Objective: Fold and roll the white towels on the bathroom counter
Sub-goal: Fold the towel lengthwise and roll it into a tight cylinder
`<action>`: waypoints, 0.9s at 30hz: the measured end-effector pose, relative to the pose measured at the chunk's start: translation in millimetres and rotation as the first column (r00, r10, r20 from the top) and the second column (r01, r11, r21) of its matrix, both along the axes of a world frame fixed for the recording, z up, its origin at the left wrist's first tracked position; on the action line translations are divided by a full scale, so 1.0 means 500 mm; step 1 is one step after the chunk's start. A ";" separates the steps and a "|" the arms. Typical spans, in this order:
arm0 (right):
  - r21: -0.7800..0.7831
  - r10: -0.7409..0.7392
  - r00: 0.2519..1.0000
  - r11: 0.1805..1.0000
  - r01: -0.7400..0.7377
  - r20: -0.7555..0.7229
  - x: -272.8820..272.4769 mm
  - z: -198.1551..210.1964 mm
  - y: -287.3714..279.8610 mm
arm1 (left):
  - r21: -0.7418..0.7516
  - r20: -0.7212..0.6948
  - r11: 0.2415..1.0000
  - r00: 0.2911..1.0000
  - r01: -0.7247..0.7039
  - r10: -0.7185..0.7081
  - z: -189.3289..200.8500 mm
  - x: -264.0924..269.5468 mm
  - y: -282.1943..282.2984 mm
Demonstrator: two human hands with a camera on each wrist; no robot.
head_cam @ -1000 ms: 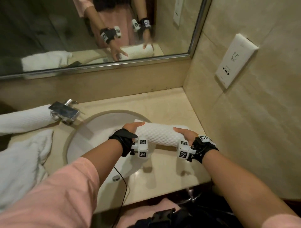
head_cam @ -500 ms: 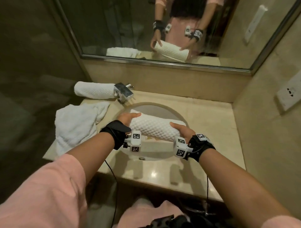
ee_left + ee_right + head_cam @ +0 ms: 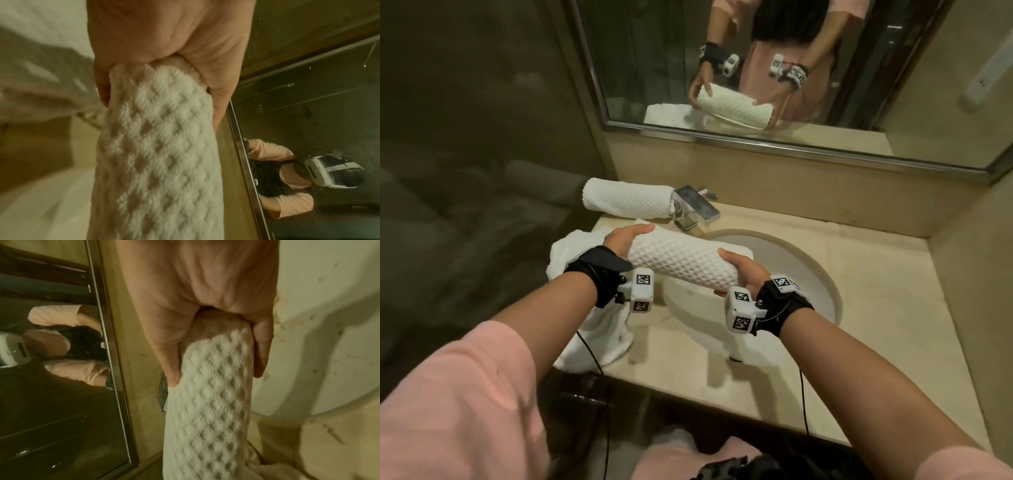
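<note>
From the head camera I see my left hand [image 3: 625,241] and right hand [image 3: 743,274] gripping the two ends of a rolled white towel [image 3: 681,262], held in the air above the left edge of the sink [image 3: 815,274]. A loose towel [image 3: 599,342] lies crumpled on the counter [image 3: 876,308] at the near left, under my left wrist. A second rolled towel [image 3: 628,198] rests at the far left, just beside the faucet [image 3: 697,207]. On the left wrist camera, my fingers [image 3: 222,104] and thumb curl round the roll's end. On the right wrist camera, thumb [image 3: 171,363] and fingers clasp the other end, the mirror [image 3: 51,369] to the left.
</note>
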State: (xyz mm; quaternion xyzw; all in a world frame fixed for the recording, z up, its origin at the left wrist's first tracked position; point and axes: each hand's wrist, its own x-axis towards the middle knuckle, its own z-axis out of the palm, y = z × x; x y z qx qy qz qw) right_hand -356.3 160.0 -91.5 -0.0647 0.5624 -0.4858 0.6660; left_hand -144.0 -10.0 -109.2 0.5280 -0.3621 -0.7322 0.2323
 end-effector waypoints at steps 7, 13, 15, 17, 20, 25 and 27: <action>0.006 -0.112 0.994 0.994 0.112 0.003 0.121 -0.002 -0.161 | 0.036 -0.121 0.999 0.992 -0.035 0.039 0.003 0.087 -0.161; 0.016 -0.134 0.991 0.991 0.134 0.023 0.141 -0.038 -0.253 | 0.094 -0.226 0.996 0.973 -0.014 0.035 -0.036 0.106 -0.245; 0.033 -0.154 0.988 0.988 0.153 0.011 0.144 -0.051 -0.275 | 0.080 -0.282 0.997 0.959 -0.007 0.029 -0.057 0.099 -0.254; 0.049 -0.156 0.988 0.987 0.156 -0.009 0.145 -0.062 -0.291 | 0.073 -0.269 0.997 0.962 -0.021 0.040 -0.069 0.096 -0.261; 0.066 -0.161 0.987 0.985 0.162 -0.022 0.143 -0.077 -0.309 | 0.112 -0.243 0.992 0.966 -0.065 0.091 -0.087 0.092 -0.271; 0.077 -0.140 0.988 0.986 0.145 -0.059 0.151 -0.090 -0.336 | 0.211 -0.276 0.973 0.949 -0.091 0.149 -0.114 0.097 -0.272; 0.089 -0.119 0.989 0.988 0.126 -0.084 0.157 -0.098 -0.347 | 0.251 -0.266 0.962 0.948 -0.110 0.177 -0.114 0.111 -0.267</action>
